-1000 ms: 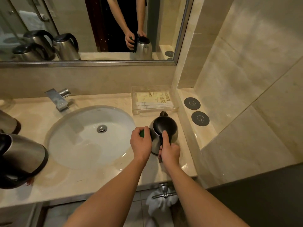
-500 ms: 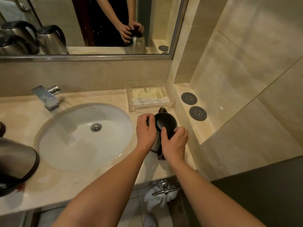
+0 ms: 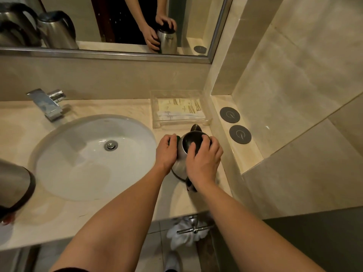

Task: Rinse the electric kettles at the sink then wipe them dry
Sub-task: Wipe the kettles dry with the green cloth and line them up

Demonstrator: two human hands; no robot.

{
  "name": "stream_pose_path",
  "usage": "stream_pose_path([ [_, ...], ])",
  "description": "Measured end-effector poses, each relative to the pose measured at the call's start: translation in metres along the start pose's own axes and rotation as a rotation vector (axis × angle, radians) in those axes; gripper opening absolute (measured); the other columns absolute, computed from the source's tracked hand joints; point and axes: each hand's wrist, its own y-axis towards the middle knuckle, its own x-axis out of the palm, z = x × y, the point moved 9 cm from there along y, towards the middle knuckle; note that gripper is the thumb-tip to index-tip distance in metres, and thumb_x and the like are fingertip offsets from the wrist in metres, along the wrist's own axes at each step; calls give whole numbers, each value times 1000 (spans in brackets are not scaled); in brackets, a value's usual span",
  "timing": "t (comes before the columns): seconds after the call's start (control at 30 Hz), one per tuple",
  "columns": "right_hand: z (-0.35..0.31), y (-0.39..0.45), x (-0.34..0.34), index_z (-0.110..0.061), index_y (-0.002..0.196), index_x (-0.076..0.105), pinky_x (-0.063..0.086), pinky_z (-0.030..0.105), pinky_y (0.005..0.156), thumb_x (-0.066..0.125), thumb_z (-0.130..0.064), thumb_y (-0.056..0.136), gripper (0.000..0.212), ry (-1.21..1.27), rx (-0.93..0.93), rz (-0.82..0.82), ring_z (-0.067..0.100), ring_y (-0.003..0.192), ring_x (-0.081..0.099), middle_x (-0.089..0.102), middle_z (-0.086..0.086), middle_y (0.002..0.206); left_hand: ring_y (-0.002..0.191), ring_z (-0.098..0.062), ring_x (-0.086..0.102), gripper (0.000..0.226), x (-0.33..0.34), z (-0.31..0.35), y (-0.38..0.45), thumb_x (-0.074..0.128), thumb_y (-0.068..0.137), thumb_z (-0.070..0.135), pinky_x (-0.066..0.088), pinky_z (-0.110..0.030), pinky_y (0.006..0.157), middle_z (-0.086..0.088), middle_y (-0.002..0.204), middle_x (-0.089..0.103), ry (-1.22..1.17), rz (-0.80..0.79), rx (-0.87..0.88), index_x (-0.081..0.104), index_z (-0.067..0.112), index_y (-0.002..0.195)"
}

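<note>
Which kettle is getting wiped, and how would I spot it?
Find the round white sink in the counter, then look right, near the clear tray of packets. The steel kettle stands there under both hands, with something green at the left hand. The kettle at the left edge is untouched.

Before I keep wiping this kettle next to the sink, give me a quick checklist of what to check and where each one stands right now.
1. Kettle upright on the counter: ok.
2. Right hand steadying the lid: ok.
3. Left hand holding something green against the kettle's side: ok; what it is, cannot tell.
4. Lid fully shut: cannot tell.
5. Faucet off, no water running into the sink: ok.
6. Kettle body dry: cannot tell.
</note>
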Motion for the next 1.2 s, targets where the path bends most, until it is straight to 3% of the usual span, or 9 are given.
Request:
stream_pose_path([
  [0.13,3,0,1,-10,141,52,35,47,109,55,-32,99,47,13,-4,12,33,130,36,44,13,147,85,-21,57,26,-7,-28,-16,45,108,36,53,-45,80,-2,92,60,-67,111,-48,58,18,93],
  [0.27,6,-3,0,-11,142,51,32,43,110,56,-32,100,48,95,23,20,30,130,34,43,10,148,89,-24,59,20,-6,-27,-42,49,106,33,55,-57,90,-3,98,59,-137,203,-5,56,20,93],
  [0.4,9,-4,-2,-13,144,50,30,41,112,55,-33,101,48,139,61,19,28,132,32,41,7,150,109,-11,59,10,1,11,-62,53,110,22,50,-31,100,1,113,59,-98,191,177,60,21,103],
  [0.47,10,-3,-2,-13,142,52,29,39,110,57,-31,101,45,157,68,31,29,130,34,43,8,148,105,5,57,11,6,44,-61,59,107,17,44,-13,94,6,111,61,-25,128,313,64,24,99],
  [0.53,9,-2,-2,-11,139,55,30,40,109,58,-29,100,43,155,61,56,32,127,38,46,11,146,99,9,58,12,11,64,-48,64,103,14,42,-6,87,7,107,64,59,43,389,68,21,95],
  [0.83,10,-2,2,-8,141,54,32,44,110,58,-29,101,45,138,31,51,32,131,35,43,13,148,82,-12,60,26,17,39,14,58,106,27,52,-32,79,1,89,67,-54,-94,83,67,4,98],
  [0.93,10,-1,4,-9,141,53,32,45,111,57,-30,101,45,138,23,47,32,132,35,43,13,148,84,-13,60,28,11,16,14,54,108,31,52,-35,84,1,90,67,-72,-46,6,66,7,99],
  [1.07,11,-1,4,-9,141,53,33,46,111,54,-33,100,47,142,14,43,33,132,35,43,14,147,82,-13,56,24,0,-15,-7,51,109,35,49,-38,77,1,94,62,-123,48,-46,60,18,94],
  [1.2,12,-2,5,-10,142,51,31,46,113,55,-31,101,47,162,27,18,32,134,33,40,13,149,91,-21,58,27,-5,-38,-32,52,99,48,55,-58,91,-6,104,61,-188,160,-50,57,22,96],
])
